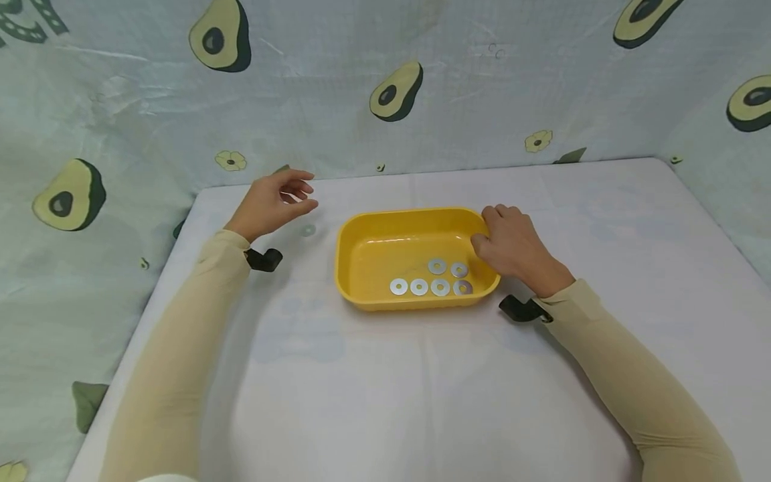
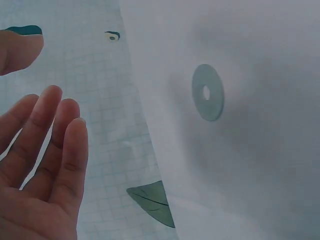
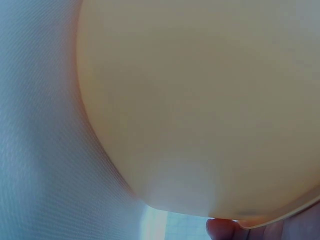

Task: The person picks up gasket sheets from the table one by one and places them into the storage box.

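A yellow tray (image 1: 361,300) stands on the white table, and several flat metal washers (image 1: 440,287) lie on its floor towards the right. My right hand (image 1: 515,244) grips the tray's right rim, thumb on the inner side. The right wrist view is mostly filled by the tray wall (image 3: 190,115), with fingertips (image 3: 222,229) at its lower edge. Left of the tray, a single washer (image 2: 208,92) lies on the table. My left hand (image 1: 274,204) hovers just beyond it, fingers loosely bent and holding nothing, apart from the washer.
A white cloth covers the table (image 1: 385,388). Behind and at the sides hangs a pale sheet (image 1: 313,80) printed with avocados, meeting the table's back edge close to my left hand. Black wrist cameras (image 1: 264,260) sit under both wrists.
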Motion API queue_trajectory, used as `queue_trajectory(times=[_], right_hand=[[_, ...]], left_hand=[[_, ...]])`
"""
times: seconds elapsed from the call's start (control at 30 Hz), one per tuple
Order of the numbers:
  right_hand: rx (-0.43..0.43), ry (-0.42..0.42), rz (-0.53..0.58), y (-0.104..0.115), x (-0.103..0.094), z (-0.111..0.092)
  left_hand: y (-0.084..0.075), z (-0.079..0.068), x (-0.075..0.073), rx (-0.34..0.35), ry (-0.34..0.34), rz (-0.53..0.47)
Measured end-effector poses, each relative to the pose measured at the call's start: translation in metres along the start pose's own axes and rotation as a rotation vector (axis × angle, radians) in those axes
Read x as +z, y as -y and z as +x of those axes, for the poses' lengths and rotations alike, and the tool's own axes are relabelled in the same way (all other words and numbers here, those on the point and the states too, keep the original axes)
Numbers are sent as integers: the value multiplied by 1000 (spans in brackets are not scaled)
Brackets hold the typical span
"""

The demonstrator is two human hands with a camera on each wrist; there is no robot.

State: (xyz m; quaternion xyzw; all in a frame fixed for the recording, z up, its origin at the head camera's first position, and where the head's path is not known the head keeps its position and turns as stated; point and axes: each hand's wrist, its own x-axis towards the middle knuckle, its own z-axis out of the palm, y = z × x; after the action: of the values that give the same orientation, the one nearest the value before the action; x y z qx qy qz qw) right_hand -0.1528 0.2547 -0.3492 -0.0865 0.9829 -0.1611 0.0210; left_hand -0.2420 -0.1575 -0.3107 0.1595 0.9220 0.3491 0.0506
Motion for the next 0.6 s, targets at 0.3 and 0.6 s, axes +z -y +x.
queue_trajectory(times=[0.3, 0.6], right_hand=[[5, 2, -6, 1, -1, 0], [7, 7, -3, 2, -2, 1]], left_hand=[[24, 1, 10, -100, 199, 75], [36, 0, 16, -126, 242, 131]])
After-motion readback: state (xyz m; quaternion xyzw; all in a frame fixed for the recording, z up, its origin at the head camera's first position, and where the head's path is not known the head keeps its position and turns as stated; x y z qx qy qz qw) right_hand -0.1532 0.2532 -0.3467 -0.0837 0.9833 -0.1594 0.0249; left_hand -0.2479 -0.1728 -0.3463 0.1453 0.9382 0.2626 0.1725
